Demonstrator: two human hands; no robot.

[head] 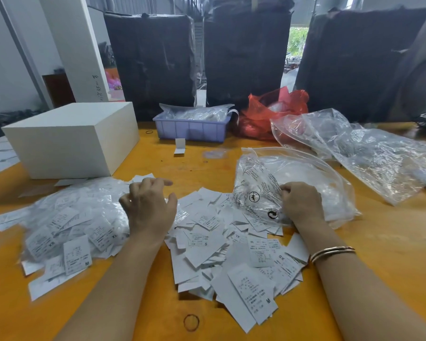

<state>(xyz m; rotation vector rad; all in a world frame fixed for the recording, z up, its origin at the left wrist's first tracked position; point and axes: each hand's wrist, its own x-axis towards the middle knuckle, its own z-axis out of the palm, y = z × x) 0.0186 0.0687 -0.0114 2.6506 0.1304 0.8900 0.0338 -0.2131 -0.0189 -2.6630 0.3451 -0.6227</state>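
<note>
The loose labels look like thin, matt white paper (it might be woven tape, I can't tell from here). The clear bag is glossy, crinkled plastic film, like the crumpled bags beyond it. The table top is smooth orange board with a dull sheen. The white block looks matt, the crate is hard lilac plastic, and the red bag is thin shiny film. The bangles gleam like polished metal.

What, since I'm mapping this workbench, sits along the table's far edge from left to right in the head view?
white box → lilac plastic bin → red plastic bag → crumpled clear plastic bags
</note>
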